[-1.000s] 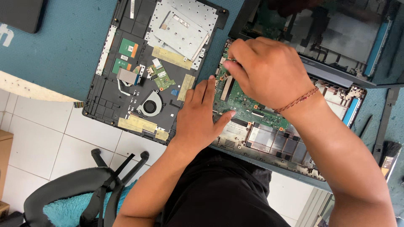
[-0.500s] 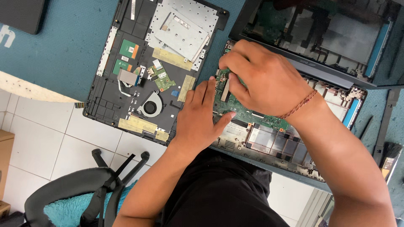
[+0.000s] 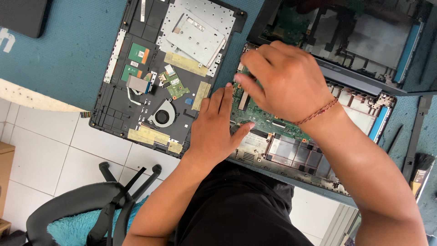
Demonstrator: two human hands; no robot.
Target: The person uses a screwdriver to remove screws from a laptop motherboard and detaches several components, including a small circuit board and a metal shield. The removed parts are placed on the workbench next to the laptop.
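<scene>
Right hand (image 3: 291, 84), fingers curled and bunched over the top-left corner of the green circuit board (image 3: 266, 119); whether they pinch anything cannot be told. The board's long axis runs from 10 to 4 o'clock inside the open laptop base (image 3: 318, 159). Left hand (image 3: 216, 130) lies flat, empty, at the board's 8 o'clock edge.

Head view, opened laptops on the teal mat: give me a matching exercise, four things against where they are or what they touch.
Things:
1. left hand
2. right hand
3. round black cooling fan
4. black brush with pale bristles

Places:
A. in the black laptop shell on the left
B. at the right edge of the mat
C. flat on the near edge of the green circuit board
D. fingers curled over the top of the green circuit board

Pairs: 1-C, 2-D, 3-A, 4-B
</scene>
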